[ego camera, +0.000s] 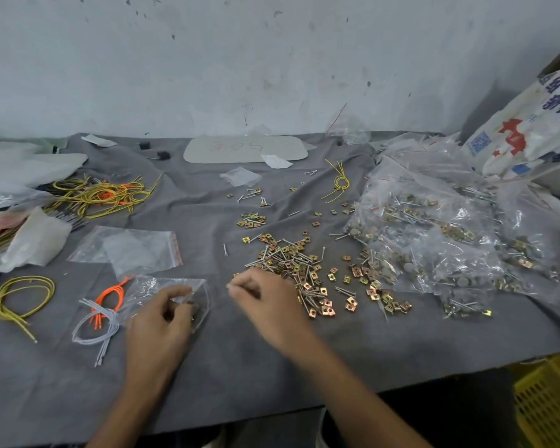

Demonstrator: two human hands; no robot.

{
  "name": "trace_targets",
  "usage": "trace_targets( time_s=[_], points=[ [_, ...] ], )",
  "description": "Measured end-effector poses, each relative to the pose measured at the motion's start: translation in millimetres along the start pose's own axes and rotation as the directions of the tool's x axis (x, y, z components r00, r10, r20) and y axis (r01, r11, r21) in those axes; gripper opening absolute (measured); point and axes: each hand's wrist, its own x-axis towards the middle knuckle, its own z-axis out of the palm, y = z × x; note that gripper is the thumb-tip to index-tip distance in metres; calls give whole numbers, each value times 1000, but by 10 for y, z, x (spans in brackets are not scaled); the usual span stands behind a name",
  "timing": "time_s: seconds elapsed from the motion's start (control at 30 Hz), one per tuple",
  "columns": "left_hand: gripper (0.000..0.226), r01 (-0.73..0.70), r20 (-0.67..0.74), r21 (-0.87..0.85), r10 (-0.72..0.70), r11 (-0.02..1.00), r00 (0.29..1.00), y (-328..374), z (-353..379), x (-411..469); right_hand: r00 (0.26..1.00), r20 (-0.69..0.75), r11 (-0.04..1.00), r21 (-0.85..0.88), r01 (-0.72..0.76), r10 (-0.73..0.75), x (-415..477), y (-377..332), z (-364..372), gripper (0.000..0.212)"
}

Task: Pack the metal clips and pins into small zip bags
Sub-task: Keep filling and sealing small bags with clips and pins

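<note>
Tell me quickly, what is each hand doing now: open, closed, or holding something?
Left hand: grips the small zip bag.
Right hand: fingers curled, blurred; cannot tell if holding anything.

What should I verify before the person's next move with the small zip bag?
1. The left hand grips the small zip bag: ok.
2. Bag mouth open toward the right hand: cannot tell, clear plastic and blur.
3. The right hand pinches a part: cannot tell, blurred.
4. The pile of clips and pins lies beside the right hand: ok.
5. Spare empty zip bags lie on the cloth: ok.
</note>
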Motion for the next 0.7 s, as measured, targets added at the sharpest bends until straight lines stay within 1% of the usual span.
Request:
trace_targets(
  time_s=[0.1,0.2,0.37,0.6,0.7],
  points=[
    [32,-31,-6,0,31,1000,999,-56,2,21,1000,10,996,90,-14,13,-35,-76,395,7],
    [32,-25,-5,-6,25,1000,1000,-119,12,39,999,20,993,115,-35,33,-29,-119,596,6],
    [34,-30,3,8,30,1000,1000,-152,13,57,1000,27,1000,11,7,-7,-71,-75,671,12],
    [35,-55,-9,7,55,998,998,-158,20,41,999,37,1000,-13,10,-9,-70,-46,680,11],
    [38,-45,-14,-30,45,999,999,-198,13,47,999,34,999,-34,38,-37,-68,-43,679,11]
  ],
)
